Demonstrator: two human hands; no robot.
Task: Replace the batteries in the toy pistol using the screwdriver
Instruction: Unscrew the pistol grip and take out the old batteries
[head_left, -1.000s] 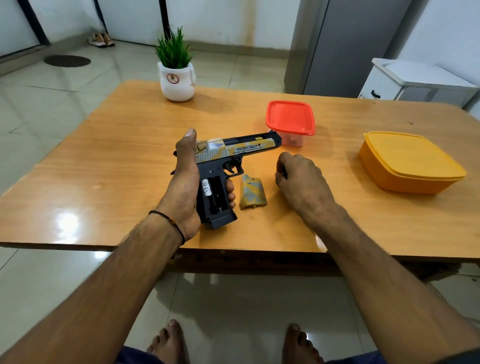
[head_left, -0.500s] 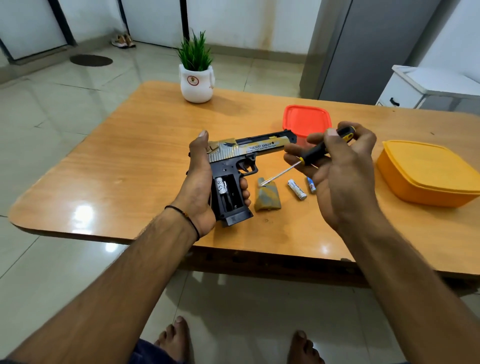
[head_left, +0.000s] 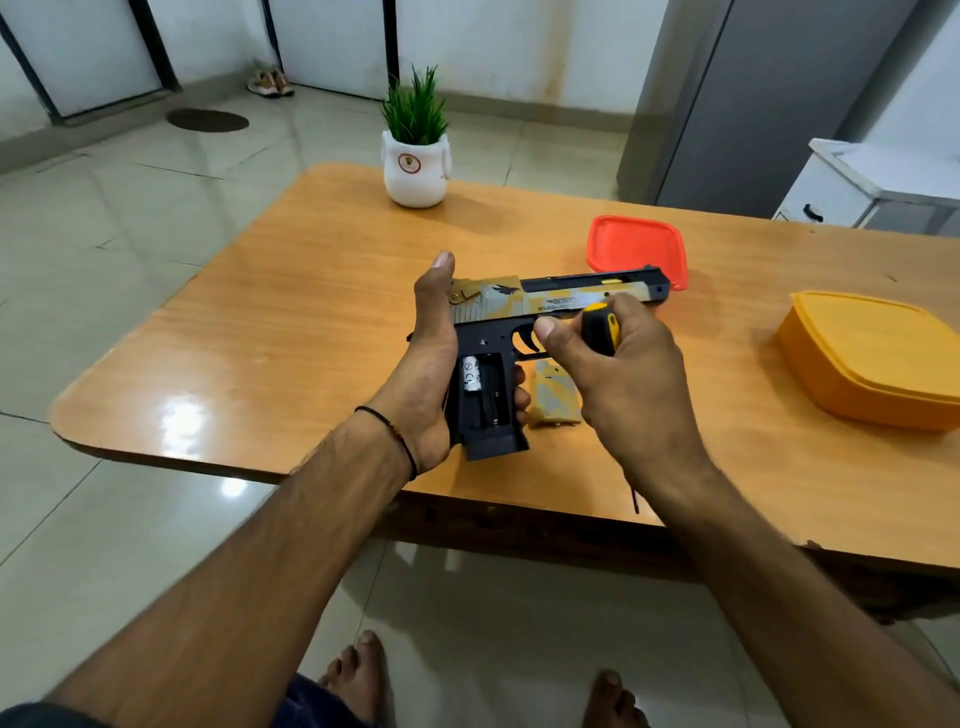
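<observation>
Over the near half of the table (head_left: 311, 312), the left hand (head_left: 426, 374) grips the toy pistol (head_left: 545, 301) by its handle. The thumb stands straight up against the rear of the slide and the fingers are curled round the front. The barrel runs level and points to the right. The battery bay in the handle is uncovered and faces the camera, with one battery (head_left: 471, 374) seated in its upper left part.

The right hand (head_left: 618, 374) sits just right of the trigger guard, its fingers closed round the screwdriver (head_left: 600, 327). The black-and-yellow handle end protrudes above the fist, in front of the slide.

The screwdriver's shaft and tip are hidden behind the right hand, so any contact with the pistol cannot be confirmed. The rest of the bay is dark and its contents cannot be told. The grip cover (head_left: 553, 395) lies on the table just beside the pistol's handle, partly masked by the right hand.

The table is glossy orange-brown wood. It carries a potted plant (head_left: 415, 171) at the far edge, a red-lidded tub (head_left: 636, 249) behind the muzzle and a yellow box (head_left: 872, 358) well to the right. The floor is pale tile. A grey cabinet (head_left: 753, 104) and a white unit (head_left: 872, 187) stand at the far right, and shoes (head_left: 270, 83) lie by the far wall.
</observation>
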